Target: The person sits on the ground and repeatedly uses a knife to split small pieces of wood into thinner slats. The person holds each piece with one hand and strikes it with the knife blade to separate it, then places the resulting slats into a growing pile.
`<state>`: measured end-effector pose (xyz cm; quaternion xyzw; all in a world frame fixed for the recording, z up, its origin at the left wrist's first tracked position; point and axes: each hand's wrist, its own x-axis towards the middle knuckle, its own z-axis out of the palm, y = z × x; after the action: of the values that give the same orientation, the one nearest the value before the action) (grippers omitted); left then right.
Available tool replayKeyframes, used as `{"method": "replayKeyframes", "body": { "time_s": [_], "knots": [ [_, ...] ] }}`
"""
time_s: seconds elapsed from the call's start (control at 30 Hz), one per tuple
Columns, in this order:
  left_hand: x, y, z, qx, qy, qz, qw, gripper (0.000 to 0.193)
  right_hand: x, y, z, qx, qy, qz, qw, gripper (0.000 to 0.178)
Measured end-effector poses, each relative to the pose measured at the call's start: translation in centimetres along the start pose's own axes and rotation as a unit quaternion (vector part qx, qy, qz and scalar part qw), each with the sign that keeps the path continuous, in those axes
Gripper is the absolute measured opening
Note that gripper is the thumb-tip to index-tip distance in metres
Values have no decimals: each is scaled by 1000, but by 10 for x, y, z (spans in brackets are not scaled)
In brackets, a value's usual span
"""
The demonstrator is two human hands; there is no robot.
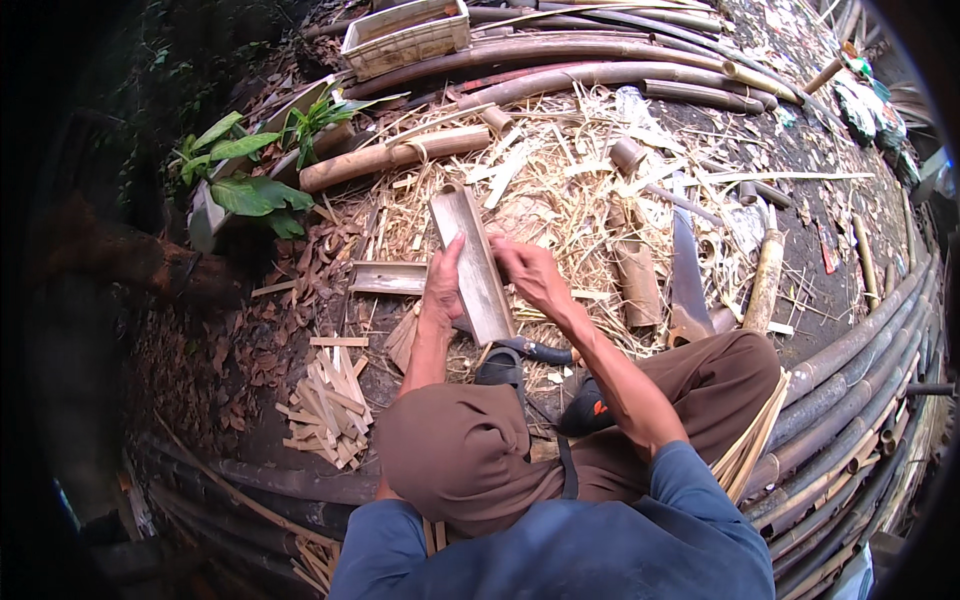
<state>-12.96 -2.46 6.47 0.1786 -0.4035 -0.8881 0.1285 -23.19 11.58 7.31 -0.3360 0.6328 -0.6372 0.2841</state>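
A split half of a bamboo culm, its pale hollow side up, stands tilted in front of my knees. My left hand is closed on its left edge, thumb along the trough. Close against the right edge, my right hand has its fingers curled; whether they grip the bamboo or a small thing is hidden. A shorter split bamboo piece lies behind my left hand. Near my feet is a dark, curved handle-like object. A hand saw rests at the right.
Bamboo slats are heaped left of my knee. Shavings cover the ground ahead, with a bamboo log among them. Long poles lie stacked at the right. A dirty crate stands at the back beside green plants.
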Motion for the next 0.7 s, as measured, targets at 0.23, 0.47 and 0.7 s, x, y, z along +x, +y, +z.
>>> {"method": "replayKeyframes", "body": {
  "time_s": [0.23, 0.47, 0.7],
  "knots": [
    [-73, 9, -65, -173, 201, 126, 956, 86, -144, 177, -13, -476, -50, 31, 877, 41],
    [-70, 24, -94, -97, 325, 264, 903, 64, -144, 220, -31, -523, -159, -45, 836, 48],
    [-29, -15, -52, 64, 298, 347, 887, 58, -136, 114, -31, -315, -97, 156, 931, 40]
  ]
}}
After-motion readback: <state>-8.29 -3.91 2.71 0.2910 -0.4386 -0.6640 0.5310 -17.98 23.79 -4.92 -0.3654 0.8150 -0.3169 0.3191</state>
